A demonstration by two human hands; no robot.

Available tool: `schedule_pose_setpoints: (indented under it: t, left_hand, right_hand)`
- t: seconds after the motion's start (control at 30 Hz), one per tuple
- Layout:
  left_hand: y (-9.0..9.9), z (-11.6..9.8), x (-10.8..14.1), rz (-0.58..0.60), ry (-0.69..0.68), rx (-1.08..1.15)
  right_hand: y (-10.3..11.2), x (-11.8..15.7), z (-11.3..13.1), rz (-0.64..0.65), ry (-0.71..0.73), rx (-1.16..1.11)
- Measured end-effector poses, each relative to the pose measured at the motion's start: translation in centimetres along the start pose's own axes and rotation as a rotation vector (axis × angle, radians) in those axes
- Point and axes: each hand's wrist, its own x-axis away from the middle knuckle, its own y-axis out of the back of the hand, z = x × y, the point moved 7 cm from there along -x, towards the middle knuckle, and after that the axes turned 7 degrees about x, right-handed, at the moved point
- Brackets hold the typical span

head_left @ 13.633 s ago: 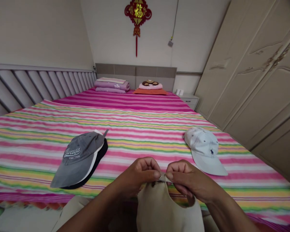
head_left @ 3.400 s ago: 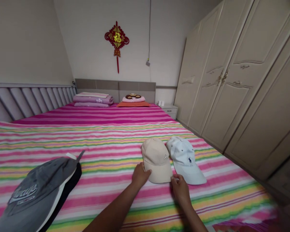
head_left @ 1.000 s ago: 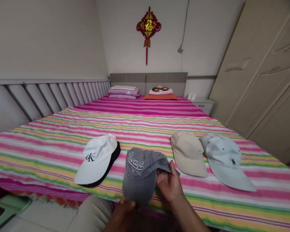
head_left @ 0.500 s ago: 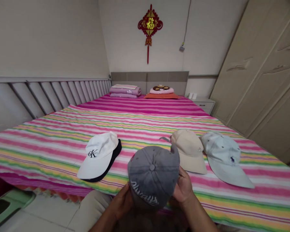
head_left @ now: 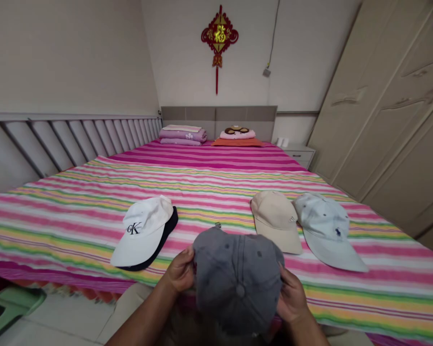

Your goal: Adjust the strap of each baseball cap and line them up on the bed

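A dark grey baseball cap (head_left: 240, 274) is held between both hands in front of me, its crown and top button facing up towards me. My left hand (head_left: 182, 269) grips its left edge, thumb on top. On the opposite edge my right hand (head_left: 291, 294) pinches the rim, and part of those fingers is hidden behind the cap. To the left lies a white cap (head_left: 147, 226) with black letters, set over a black cap (head_left: 169, 226). At the right a beige cap (head_left: 276, 216) rests beside a pale blue-grey cap (head_left: 326, 226).
The caps lie on a bed with a striped sheet (head_left: 202, 192). Folded purple bedding (head_left: 184, 136) and an orange pillow (head_left: 236, 142) sit by the headboard (head_left: 187, 114). A green stool (head_left: 12, 307) stands at lower left, a wardrobe (head_left: 382, 120) at right.
The grey cap has tipped towards me and come lower, so its embroidered lettering no longer shows. Both hands have shifted to its sides and still hold it. The other caps stay on the bed.
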Motion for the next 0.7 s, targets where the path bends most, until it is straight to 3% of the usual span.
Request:
schedule_pose_setpoints:
  t: [0.13, 0.27, 0.5, 0.7]
  left_hand:
    - [-0.4, 0.4, 0.5, 0.026, -0.017, 0.076]
    - [-0.2, 1.3, 1.1, -0.045, 0.031, 0.078]
    - [-1.3, 2.0, 1.3, -0.115, 0.19, -0.114]
    - [-1.7, 2.0, 0.8, -0.185, 0.165, -0.215]
  right_hand:
    - [1.2, 1.2, 0.0, -0.031, 0.051, 0.023]
    - [1.8, 2.2, -0.2, -0.074, 0.067, 0.031]
    - [2.5, 3.1, -0.8, -0.091, 0.064, 0.032]
    - [3.8, 3.2, -1.2, -0.165, 0.067, -0.023]
